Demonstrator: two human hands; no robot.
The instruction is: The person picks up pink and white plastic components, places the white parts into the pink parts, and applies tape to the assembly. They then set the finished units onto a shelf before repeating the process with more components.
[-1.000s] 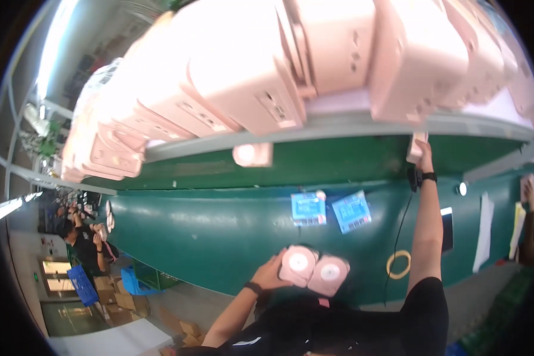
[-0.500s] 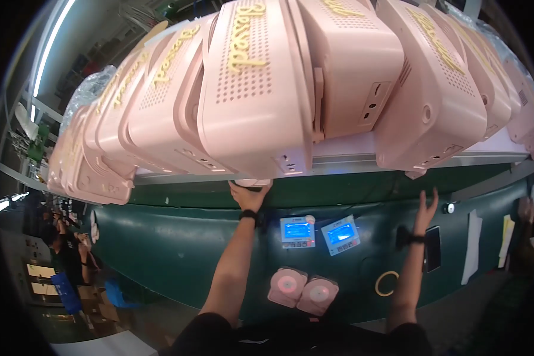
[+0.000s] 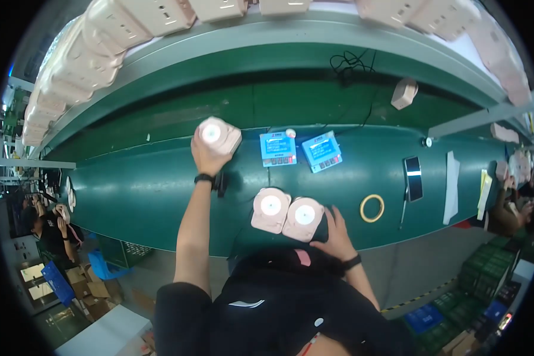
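Note:
My left hand (image 3: 207,157) grips a pink rounded device (image 3: 226,142) with a white round disc on its face, at the back left of the green table (image 3: 142,190). Two similar pink devices lie side by side near the front edge, a left one (image 3: 261,221) and a right one (image 3: 295,232), each with a white disc facing up. Beside the right one is my right hand (image 3: 336,236), fingers apart and nothing visible in it. Between the back edge and these devices sit two small testers with lit blue screens, a left one (image 3: 277,147) and a tilted right one (image 3: 322,152).
Rightward lie a yellow ring (image 3: 371,209), a black phone (image 3: 414,178), a thin tool (image 3: 404,212) and a white strip (image 3: 451,187). Pink housings line the shelf (image 3: 374,35) above. Beneath it are a loose black cable (image 3: 351,62) and another pink device (image 3: 403,95). People sit at both sides.
The view has tipped downward. My left hand has brought the pink device out from under the shelf edge. My right hand has come from the far right to the front devices.

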